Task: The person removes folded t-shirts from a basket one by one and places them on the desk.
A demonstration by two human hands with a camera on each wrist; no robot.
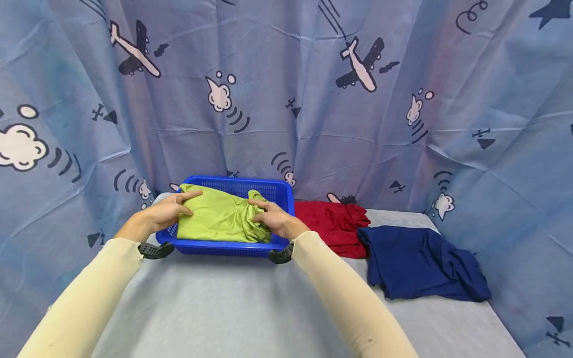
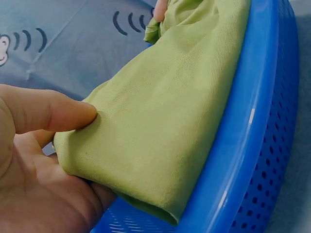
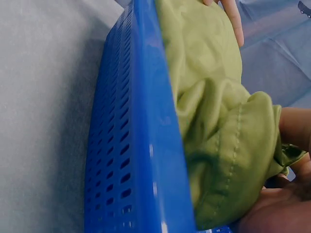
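Note:
A folded light green garment [image 1: 215,214] lies within the rim of a blue plastic basket [image 1: 228,247] with perforated walls. My left hand [image 1: 163,213] pinches its left end; in the left wrist view the thumb [image 2: 73,114] presses on top, and other fingers reach underneath. At the opposite end my right hand [image 1: 276,219] grips a bunched, wrinkled part. The right wrist view shows a stitched hem [image 3: 233,155] there, with some fingers hidden behind the fabric. Between the hands the garment is fairly smooth.
Right of the basket a red garment [image 1: 331,228] lies on the grey-covered table [image 1: 215,308]. A navy blue garment [image 1: 421,263], loosely folded, is farther right. A blue curtain [image 1: 268,99] printed with airplanes hangs behind and at both sides.

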